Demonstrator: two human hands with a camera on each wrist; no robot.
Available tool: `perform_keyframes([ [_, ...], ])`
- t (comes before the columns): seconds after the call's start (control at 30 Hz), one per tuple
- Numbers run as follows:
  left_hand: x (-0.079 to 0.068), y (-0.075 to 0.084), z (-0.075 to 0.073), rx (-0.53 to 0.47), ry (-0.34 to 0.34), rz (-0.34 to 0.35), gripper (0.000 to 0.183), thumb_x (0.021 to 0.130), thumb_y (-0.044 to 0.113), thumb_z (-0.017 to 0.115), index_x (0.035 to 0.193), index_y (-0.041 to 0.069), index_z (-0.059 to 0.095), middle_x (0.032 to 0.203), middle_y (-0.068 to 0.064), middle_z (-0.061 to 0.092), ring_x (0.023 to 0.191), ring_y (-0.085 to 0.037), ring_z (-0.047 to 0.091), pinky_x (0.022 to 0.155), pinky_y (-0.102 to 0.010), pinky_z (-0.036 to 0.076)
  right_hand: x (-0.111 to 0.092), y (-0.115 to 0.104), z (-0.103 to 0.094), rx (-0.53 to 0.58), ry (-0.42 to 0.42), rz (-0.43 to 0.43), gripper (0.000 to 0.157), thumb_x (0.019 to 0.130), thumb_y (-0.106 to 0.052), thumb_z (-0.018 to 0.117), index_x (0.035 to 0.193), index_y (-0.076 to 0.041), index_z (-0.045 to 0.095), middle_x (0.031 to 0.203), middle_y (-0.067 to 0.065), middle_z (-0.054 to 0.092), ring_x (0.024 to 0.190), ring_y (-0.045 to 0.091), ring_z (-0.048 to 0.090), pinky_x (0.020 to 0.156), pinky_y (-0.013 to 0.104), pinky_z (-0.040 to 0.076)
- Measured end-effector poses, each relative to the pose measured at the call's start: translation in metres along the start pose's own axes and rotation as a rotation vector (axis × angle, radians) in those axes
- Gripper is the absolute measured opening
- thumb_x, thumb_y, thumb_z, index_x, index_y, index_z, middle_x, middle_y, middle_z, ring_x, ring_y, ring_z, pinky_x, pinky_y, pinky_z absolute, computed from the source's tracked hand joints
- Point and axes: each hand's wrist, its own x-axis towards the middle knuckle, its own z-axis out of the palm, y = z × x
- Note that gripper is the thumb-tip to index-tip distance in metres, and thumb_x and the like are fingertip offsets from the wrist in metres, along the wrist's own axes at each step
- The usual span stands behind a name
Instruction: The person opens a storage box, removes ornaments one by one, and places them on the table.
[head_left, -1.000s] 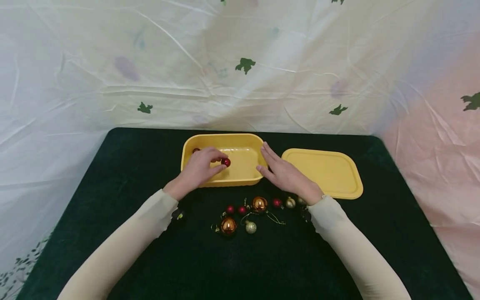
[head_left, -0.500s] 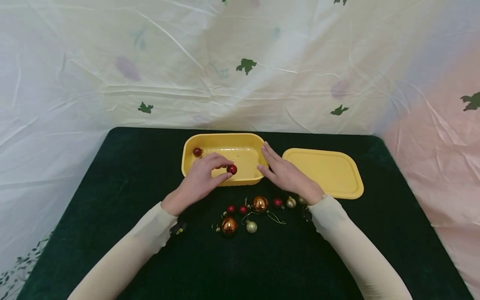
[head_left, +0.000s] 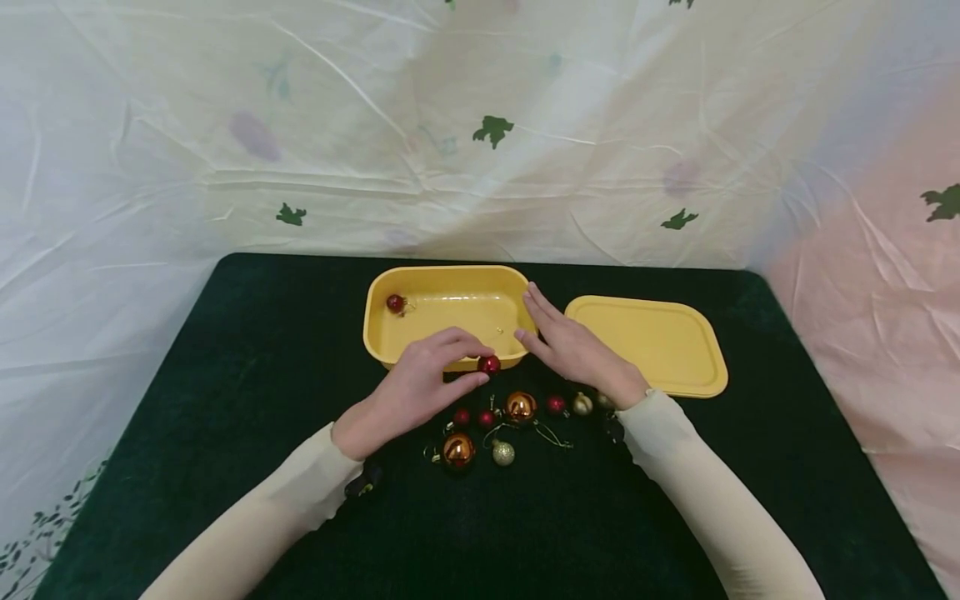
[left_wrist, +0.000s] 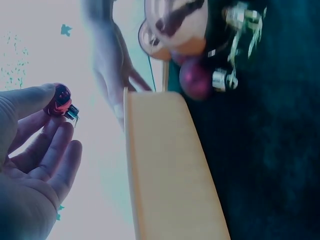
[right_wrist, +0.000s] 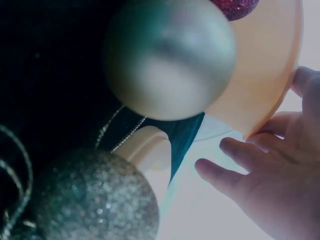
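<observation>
My left hand (head_left: 420,379) pinches a shiny red bauble (head_left: 489,365) between thumb and fingertips, over the front rim of a yellow plastic box (head_left: 378,337). In the left wrist view this bauble (left_wrist: 59,100) shows a metal cap pointing away from the fingertips. Another red bauble (head_left: 395,304) lies inside the box at its left end. My right hand (head_left: 573,346), fingers straight, rests against the box's right end. In front of the box lie more baubles: two copper ones (head_left: 457,451), several small red ones (head_left: 556,405), a plain gold one (head_left: 582,404) and a glittery one (head_left: 503,453).
A yellow lid (head_left: 645,346) lies flat to the right of the box. A dark green cloth (head_left: 300,300) covers the table, and a pale patterned curtain (head_left: 390,167) hangs behind it. A tiny gold bit (head_left: 500,331) shows on the box floor.
My left hand has carried the pinched red bauble from inside the box toward the front right, to the front rim. The right hand stays at the box's right end.
</observation>
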Motion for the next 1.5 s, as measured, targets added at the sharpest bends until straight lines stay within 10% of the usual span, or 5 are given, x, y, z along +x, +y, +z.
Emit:
perform_keyframes([
  [1.5, -0.018, 0.020, 0.072, 0.289, -0.392, 0.242, 0.034, 0.093, 0.028, 0.078, 0.125, 0.018, 0.073, 0.124, 0.003, 0.069, 0.116, -0.010, 0.063, 0.099, -0.028, 0.051, -0.002, 0.004, 0.006, -0.015, 0.014, -0.008, 0.079, 0.110, -0.055, 0.036, 0.165, -0.004, 0.013, 0.174, 0.006, -0.001, 0.151, 0.034, 0.033, 0.122, 0.050, 0.031],
])
